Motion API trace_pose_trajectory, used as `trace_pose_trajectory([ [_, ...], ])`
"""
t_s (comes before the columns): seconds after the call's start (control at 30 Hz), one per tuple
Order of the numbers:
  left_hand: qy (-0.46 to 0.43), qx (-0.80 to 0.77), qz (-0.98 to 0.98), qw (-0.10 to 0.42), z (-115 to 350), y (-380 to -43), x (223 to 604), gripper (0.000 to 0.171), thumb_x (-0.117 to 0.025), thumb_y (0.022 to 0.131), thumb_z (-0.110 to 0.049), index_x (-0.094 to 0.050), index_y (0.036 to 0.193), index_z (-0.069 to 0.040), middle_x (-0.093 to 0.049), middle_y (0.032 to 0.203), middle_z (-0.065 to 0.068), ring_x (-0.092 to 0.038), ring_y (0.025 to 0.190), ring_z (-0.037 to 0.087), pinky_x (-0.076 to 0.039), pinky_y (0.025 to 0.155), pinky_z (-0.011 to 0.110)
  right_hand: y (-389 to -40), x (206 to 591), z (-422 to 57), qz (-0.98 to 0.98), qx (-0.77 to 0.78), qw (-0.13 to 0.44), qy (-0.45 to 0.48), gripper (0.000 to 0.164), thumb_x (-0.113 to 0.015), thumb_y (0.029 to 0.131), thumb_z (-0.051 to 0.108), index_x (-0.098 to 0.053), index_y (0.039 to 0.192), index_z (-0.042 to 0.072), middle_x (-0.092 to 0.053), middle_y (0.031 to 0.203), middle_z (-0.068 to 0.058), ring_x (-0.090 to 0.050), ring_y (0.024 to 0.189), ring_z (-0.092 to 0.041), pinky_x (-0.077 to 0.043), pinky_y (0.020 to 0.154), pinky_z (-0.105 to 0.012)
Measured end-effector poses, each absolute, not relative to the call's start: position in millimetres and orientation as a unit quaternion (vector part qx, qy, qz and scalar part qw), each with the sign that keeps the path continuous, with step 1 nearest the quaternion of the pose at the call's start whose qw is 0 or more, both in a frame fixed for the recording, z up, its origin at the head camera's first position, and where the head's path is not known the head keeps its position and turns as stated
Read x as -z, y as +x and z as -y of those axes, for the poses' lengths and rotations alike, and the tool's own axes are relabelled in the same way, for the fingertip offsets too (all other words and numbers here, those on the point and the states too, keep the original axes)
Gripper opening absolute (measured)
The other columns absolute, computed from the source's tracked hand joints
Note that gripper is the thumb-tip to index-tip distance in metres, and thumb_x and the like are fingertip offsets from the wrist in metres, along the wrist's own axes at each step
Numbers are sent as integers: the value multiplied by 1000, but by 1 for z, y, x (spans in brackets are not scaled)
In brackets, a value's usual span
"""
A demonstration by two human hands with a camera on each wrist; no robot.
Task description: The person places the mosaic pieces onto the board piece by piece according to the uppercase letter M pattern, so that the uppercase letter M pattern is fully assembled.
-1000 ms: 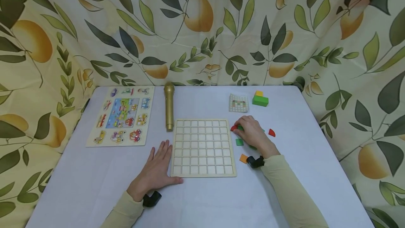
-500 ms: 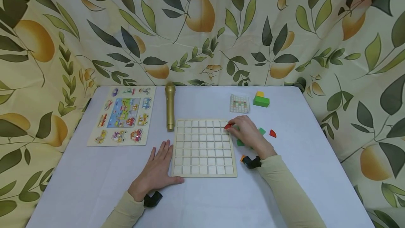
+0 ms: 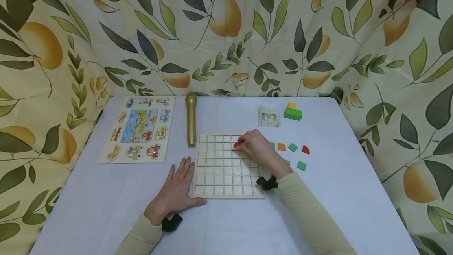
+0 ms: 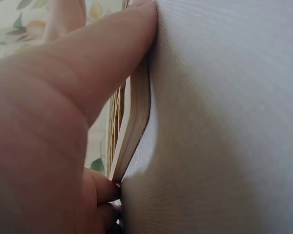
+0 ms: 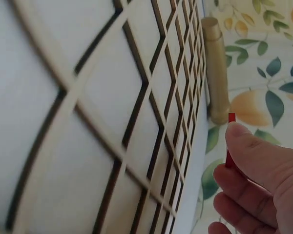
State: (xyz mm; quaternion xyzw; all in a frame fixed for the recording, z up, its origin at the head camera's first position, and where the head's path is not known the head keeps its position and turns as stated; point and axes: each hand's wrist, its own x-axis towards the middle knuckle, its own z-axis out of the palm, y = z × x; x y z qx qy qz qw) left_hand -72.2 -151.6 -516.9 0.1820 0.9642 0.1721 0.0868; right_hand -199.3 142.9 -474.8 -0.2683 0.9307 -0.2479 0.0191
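A pale wooden grid board (image 3: 226,162) with square cells lies in the middle of the table. My left hand (image 3: 175,192) lies flat with straight fingers against its lower left corner; in the left wrist view the thumb touches the board's edge (image 4: 136,107). Over the board's upper right part, my right hand (image 3: 260,148) pinches a red quarter-round piece (image 3: 237,144) between thumb and fingers. The right wrist view shows that red piece (image 5: 230,156) held edge-on above the grid. Right of the board lie another red piece (image 3: 306,150), green squares (image 3: 293,147) and an orange square (image 3: 281,146).
At the back right are a small card with a grid pattern (image 3: 268,116), a green block (image 3: 293,114) and a yellow block (image 3: 291,105). A gold microphone (image 3: 191,119) lies behind the board. A picture puzzle board (image 3: 106,154) occupies the left side.
My right hand has carried the red piece leftward from the loose pieces to above the board, uncovering several squares on the right. The left hand has stayed in place.
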Motion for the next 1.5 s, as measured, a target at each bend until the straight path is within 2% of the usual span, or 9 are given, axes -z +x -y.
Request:
trace_pose_trajectory([
  [0.57, 184, -165, -965, 83, 151, -73, 518, 126, -62, 71, -80, -20, 152, 6, -9, 160, 20, -1, 147, 32, -1, 114, 54, -195, 486, -86, -909, 224, 7, -352, 22, -77, 87, 23, -73, 102, 7, -68, 99, -2, -54, 93, -20, -45, 83, -33],
  [0.87, 186, -167, -964, 87, 153, -73, 518, 126, -61, 71, -81, -18, 152, 6, -7, 160, 20, 0, 147, 32, 0, 114, 54, -194, 489, -68, -914, 206, 13, -350, 20, -76, 88, 23, -73, 102, 9, -68, 100, -2, -56, 96, -21, -46, 85, -34],
  [1.5, 188, -163, -964, 89, 153, -73, 519, 127, -57, 72, -83, -16, 153, 5, -5, 160, 19, 2, 147, 30, 1, 114, 54, -192, 495, -56, -924, 173, 13, -340, 19, -77, 87, 26, -75, 99, 11, -66, 97, 0, -53, 91, -18, -46, 79, -31],
])
